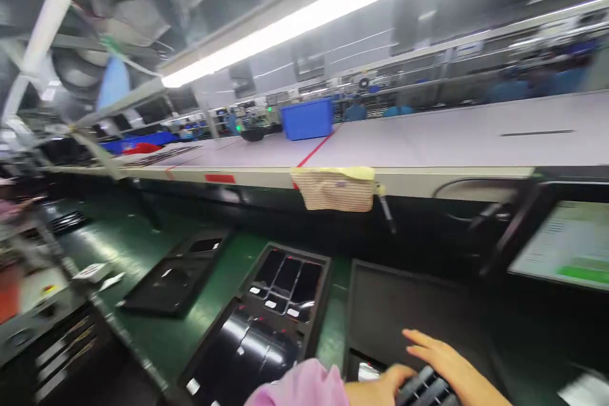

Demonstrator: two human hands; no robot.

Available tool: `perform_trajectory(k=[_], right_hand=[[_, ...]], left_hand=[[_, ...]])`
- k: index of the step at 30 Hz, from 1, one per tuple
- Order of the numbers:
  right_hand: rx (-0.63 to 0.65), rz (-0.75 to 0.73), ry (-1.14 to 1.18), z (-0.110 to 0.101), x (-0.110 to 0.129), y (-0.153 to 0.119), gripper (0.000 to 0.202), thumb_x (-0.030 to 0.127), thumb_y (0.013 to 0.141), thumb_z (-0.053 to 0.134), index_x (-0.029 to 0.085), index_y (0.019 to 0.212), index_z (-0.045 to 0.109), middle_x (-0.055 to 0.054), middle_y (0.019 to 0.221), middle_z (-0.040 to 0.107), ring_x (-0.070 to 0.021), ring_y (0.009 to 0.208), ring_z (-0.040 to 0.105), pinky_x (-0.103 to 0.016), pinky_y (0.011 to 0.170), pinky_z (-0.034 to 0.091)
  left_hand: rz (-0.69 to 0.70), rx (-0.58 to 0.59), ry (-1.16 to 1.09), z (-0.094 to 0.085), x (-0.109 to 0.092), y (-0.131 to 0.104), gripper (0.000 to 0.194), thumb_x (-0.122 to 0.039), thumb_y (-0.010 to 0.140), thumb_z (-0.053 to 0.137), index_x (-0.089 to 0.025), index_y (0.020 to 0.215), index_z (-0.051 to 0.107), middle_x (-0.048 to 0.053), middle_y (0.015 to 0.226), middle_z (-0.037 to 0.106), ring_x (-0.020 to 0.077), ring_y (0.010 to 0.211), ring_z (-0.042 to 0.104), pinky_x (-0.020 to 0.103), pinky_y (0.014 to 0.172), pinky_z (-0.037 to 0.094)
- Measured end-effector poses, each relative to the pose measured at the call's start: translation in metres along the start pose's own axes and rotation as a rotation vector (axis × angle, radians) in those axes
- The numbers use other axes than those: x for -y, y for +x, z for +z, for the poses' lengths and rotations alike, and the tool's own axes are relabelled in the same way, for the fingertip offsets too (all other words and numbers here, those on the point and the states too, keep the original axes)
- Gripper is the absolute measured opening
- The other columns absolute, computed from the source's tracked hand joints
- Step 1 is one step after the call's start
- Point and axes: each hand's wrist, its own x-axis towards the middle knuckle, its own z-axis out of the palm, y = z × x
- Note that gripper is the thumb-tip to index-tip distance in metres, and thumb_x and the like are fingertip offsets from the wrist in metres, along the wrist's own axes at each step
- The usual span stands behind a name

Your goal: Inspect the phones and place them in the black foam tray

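Note:
At the bottom of the view, a black ribbed object (pixel 427 388) with grey bars sits between my two hands; its lower part is cut off by the frame and its exact kind does not show. My left hand (pixel 383 386), below a pink sleeve, grips its left side. Along its right side lies my right hand (pixel 445 360), two fingers reaching past the object's far end. Just beyond the hands is a black tray (pixel 394 295). A dark panel with a white label (pixel 367 372) shows in its near part, beside my left hand.
Left of the hands, another black tray (pixel 324 273) holds several dark glossy screens (pixel 280 282). A further black tray (pixel 157 292) lies on the green surface (pixel 114 241). Above runs a white shelf (pixel 428 139) with a blue bin (pixel 307 119) and a hanging cloth (pixel 335 191). A monitor (pixel 566 241) stands right.

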Motion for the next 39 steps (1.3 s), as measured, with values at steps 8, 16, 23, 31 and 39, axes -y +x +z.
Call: perform_trajectory(k=[8, 16, 23, 31, 39], right_hand=[[-0.204, 0.381, 0.054, -0.026, -0.03, 0.01, 0.021, 0.01, 0.052, 0.047, 0.021, 0.069, 0.049, 0.001, 0.065, 0.055, -0.0153, 0.06, 0.054, -0.025, 0.056, 0.039], [-0.291, 0.533, 0.14, -0.008, -0.064, 0.0, 0.026, 0.013, 0.045, 0.051, 0.022, 0.07, 0.046, 0.004, 0.061, 0.051, -0.0144, 0.057, 0.051, -0.024, 0.054, 0.037], [-0.379, 0.632, 0.24, 0.008, -0.064, -0.003, 0.029, 0.014, 0.046, 0.052, 0.023, 0.073, 0.044, 0.008, 0.058, 0.043, -0.0121, 0.054, 0.046, -0.022, 0.052, 0.036], [-0.52, 0.754, 0.578, 0.006, -0.053, -0.01, 0.051, 0.03, 0.052, 0.061, 0.021, 0.102, 0.054, -0.005, 0.103, 0.061, -0.0238, 0.099, 0.055, -0.031, 0.088, 0.039], [-0.546, 0.792, 0.64, 0.001, -0.062, 0.01, 0.026, 0.033, 0.056, 0.047, 0.02, 0.074, 0.062, -0.006, 0.082, 0.067, -0.0264, 0.088, 0.06, -0.038, 0.082, 0.044]], left_hand=[[-0.285, 0.235, 1.007, -0.009, -0.041, 0.134, 0.108, -0.034, 0.028, 0.081, -0.021, 0.128, 0.043, 0.008, 0.095, 0.063, 0.038, 0.087, 0.061, 0.053, 0.076, 0.046], [-0.077, 0.077, 0.953, -0.025, -0.042, 0.132, 0.058, -0.041, 0.043, 0.077, -0.024, 0.098, 0.066, 0.009, 0.124, 0.055, 0.034, 0.121, 0.041, 0.045, 0.097, 0.036], [0.161, -0.755, 0.229, -0.022, 0.04, 0.097, 0.051, -0.058, 0.068, 0.055, -0.017, 0.097, 0.061, 0.011, 0.103, 0.066, 0.0258, 0.103, 0.057, 0.036, 0.094, 0.04], [0.259, -0.895, 0.155, 0.001, 0.049, 0.111, 0.048, -0.061, 0.074, 0.046, -0.017, 0.08, 0.065, 0.011, 0.089, 0.068, 0.0269, 0.092, 0.06, 0.036, 0.086, 0.045], [0.331, -0.683, 0.199, -0.007, 0.042, 0.094, 0.04, -0.051, 0.083, 0.041, -0.02, 0.081, 0.066, 0.006, 0.089, 0.069, 0.0231, 0.093, 0.06, 0.034, 0.087, 0.045]])
